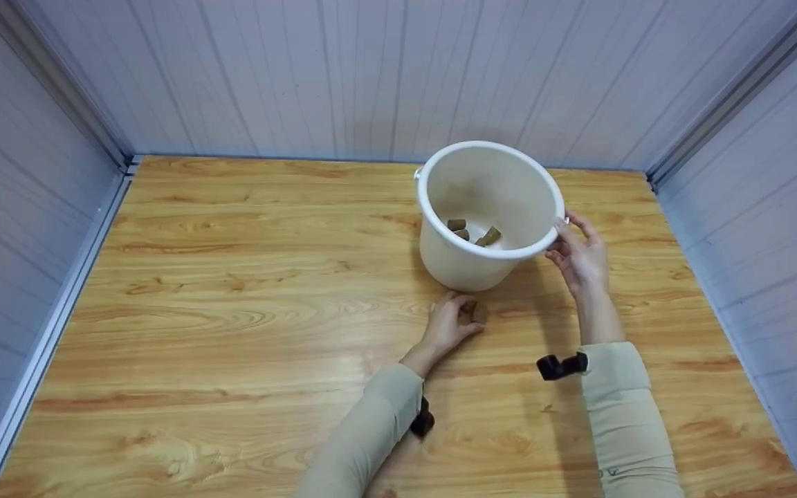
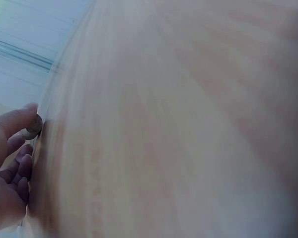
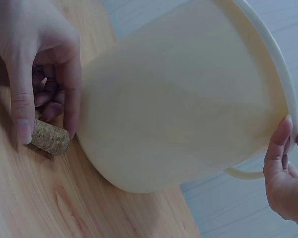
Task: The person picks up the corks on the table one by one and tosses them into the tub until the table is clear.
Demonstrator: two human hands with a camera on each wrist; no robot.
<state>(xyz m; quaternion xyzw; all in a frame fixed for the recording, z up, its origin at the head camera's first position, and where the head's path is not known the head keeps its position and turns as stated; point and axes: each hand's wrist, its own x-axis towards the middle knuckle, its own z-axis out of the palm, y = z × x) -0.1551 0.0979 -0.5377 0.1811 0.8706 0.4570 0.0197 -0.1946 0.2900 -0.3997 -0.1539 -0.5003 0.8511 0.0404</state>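
Observation:
A white plastic bucket (image 1: 464,266) is on the wooden table, with several brown corks (image 1: 489,236) lying at its bottom. My right hand (image 1: 585,259) holds the bucket's rim on the right side, thumb and fingers on either side of it, as the right wrist view also shows. Just in front of the bucket's base, my left hand (image 1: 445,326) pinches a single cork (image 3: 50,138) between thumb and finger, low at the tabletop. In the left wrist view only part of this cork (image 2: 35,126) shows at the fingertips.
The wooden tabletop (image 1: 232,311) spreads left and in front of the bucket. Pale panel walls (image 1: 267,83) enclose it at the back and both sides. Part of the bucket's handle (image 3: 244,173) hangs below the rim.

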